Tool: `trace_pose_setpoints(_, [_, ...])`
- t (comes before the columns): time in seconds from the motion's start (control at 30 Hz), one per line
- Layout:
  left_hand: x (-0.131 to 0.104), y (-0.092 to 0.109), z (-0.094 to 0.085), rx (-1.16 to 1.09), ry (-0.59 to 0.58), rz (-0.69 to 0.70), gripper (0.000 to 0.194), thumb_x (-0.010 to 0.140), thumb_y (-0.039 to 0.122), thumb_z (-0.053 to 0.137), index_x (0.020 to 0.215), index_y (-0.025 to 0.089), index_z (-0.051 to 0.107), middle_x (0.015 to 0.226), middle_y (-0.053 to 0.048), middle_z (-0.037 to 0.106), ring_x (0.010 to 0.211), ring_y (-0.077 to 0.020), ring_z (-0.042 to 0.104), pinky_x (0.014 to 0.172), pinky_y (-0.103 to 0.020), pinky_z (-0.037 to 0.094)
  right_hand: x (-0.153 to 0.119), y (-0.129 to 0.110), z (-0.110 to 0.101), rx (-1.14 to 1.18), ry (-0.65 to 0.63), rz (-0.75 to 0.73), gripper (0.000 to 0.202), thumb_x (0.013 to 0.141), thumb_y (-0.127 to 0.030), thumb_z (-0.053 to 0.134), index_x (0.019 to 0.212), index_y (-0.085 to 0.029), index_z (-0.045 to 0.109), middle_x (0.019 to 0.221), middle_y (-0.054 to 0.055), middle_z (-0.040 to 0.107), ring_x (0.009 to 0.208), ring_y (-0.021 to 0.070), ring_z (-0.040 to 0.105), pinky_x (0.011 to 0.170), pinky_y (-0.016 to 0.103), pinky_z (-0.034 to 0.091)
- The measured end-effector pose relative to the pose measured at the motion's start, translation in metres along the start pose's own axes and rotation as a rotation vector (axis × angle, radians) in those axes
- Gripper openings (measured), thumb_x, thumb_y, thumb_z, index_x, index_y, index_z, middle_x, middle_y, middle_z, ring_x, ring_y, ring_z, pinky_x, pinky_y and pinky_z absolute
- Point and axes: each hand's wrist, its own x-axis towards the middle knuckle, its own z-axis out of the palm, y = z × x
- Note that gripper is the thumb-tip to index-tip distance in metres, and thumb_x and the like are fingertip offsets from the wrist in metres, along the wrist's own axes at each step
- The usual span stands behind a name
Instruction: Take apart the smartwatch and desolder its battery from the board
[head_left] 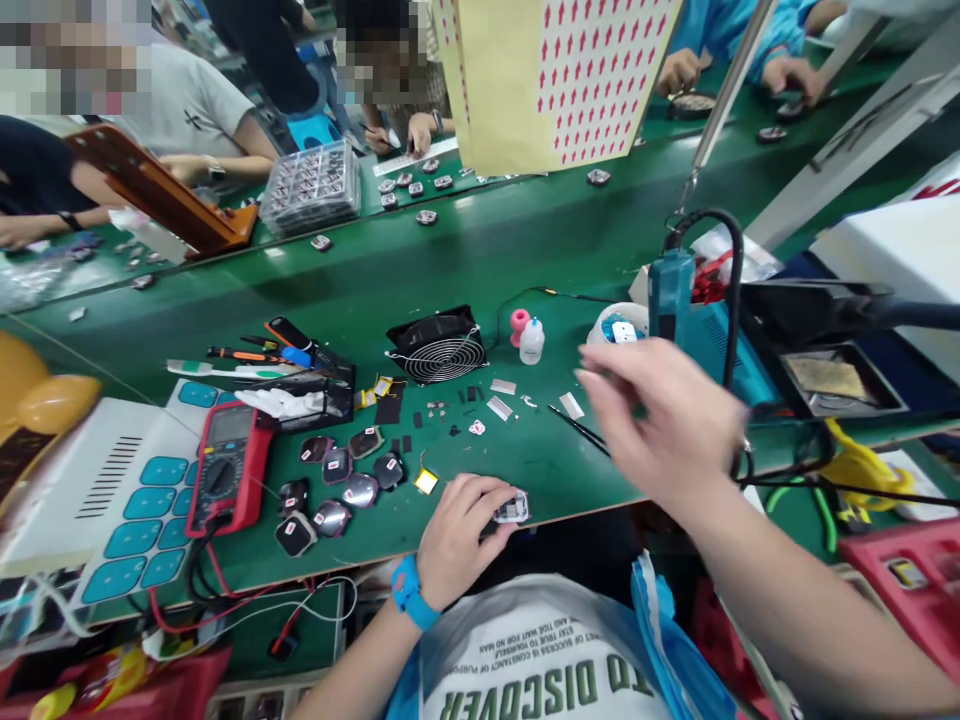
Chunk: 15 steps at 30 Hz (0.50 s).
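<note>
My left hand (pixel 466 530), with a blue band at the wrist, holds a small open watch case (pixel 513 508) between thumb and fingers at the bench's front edge. My right hand (pixel 656 415) is raised over the right part of the bench, its thumb and index finger bent towards each other; whether anything is between them is too blurred to tell. Below and left of it lie black tweezers (pixel 579 430). A small yellow-edged battery (pixel 426 481) lies left of my left hand. Several dark watch parts (pixel 361 489) with small labels lie farther left.
A red multimeter (pixel 229 468) stands left. A black fan (pixel 442 345), a clear bottle (pixel 532 341) and a white tub (pixel 619 322) stand behind the work area. A blue electric screwdriver (pixel 670 297) hangs at the right. Other people sit beyond the green conveyor (pixel 495 245).
</note>
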Motion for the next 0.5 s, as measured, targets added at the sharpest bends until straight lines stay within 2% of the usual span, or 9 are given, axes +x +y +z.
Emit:
trace_pose_setpoints(0.07, [0.0,0.001,0.0,0.009,0.009,0.004,0.034,0.094,0.013,0.067,0.126,0.021,0.06,0.112,-0.007,0.069,0.102,-0.0232,0.061,0.089,-0.038,0.054,0.011,0.013,0.028,-0.041,0.016,0.131,0.019,0.093,-0.033,0.068,0.108,-0.023,0.064,0.09,0.005,0.067,0.067,0.0187,0.058,0.067,0.037,0.052])
trace_pose_setpoints(0.1, [-0.001,0.001,0.0,0.014,0.013,0.006,0.036,0.093,0.013,0.068,0.127,0.021,0.059,0.113,-0.007,0.069,0.102,-0.0236,0.061,0.089,-0.039,0.054,0.015,0.022,0.044,-0.052,0.014,0.213,0.027,0.088,-0.037,0.073,0.107,-0.021,0.061,0.094,0.006,0.066,0.068,0.0189,0.057,0.067,0.038,0.052])
trace_pose_setpoints(0.17, [-0.002,0.001,0.0,0.018,0.018,0.006,0.039,0.092,0.013,0.069,0.129,0.02,0.057,0.114,-0.008,0.069,0.103,-0.0241,0.061,0.089,-0.039,0.054,0.021,0.037,0.075,-0.075,-0.006,0.329,0.038,0.079,-0.037,0.079,0.104,-0.02,0.056,0.102,0.009,0.065,0.081,0.0232,0.061,0.073,0.04,0.053])
trace_pose_setpoints(0.27, [-0.002,0.0,0.0,0.011,0.029,0.001,0.039,0.092,0.013,0.069,0.129,0.019,0.058,0.113,-0.008,0.069,0.103,-0.0241,0.062,0.089,-0.04,0.055,0.024,0.05,0.104,-0.097,-0.041,0.373,0.032,0.075,-0.031,0.077,0.094,-0.022,0.053,0.098,0.01,0.064,0.092,0.0289,0.061,0.081,0.044,0.052])
trace_pose_setpoints(0.37, [-0.002,-0.001,0.0,-0.003,0.032,-0.011,0.037,0.093,0.015,0.069,0.128,0.019,0.059,0.111,-0.008,0.07,0.103,-0.0237,0.062,0.089,-0.039,0.055,0.022,0.05,0.103,-0.101,-0.062,0.366,0.024,0.075,-0.024,0.07,0.087,-0.024,0.05,0.09,0.008,0.063,0.087,0.0288,0.061,0.079,0.045,0.052])
trace_pose_setpoints(0.5, [-0.002,-0.002,0.0,-0.015,0.03,-0.008,0.035,0.095,0.017,0.068,0.129,0.019,0.058,0.112,-0.008,0.071,0.102,-0.023,0.062,0.09,-0.038,0.055,-0.003,0.034,0.068,-0.031,-0.155,0.295,0.023,0.077,-0.022,0.068,0.092,-0.024,0.05,0.098,0.007,0.067,0.088,0.0244,0.065,0.079,0.038,0.055])
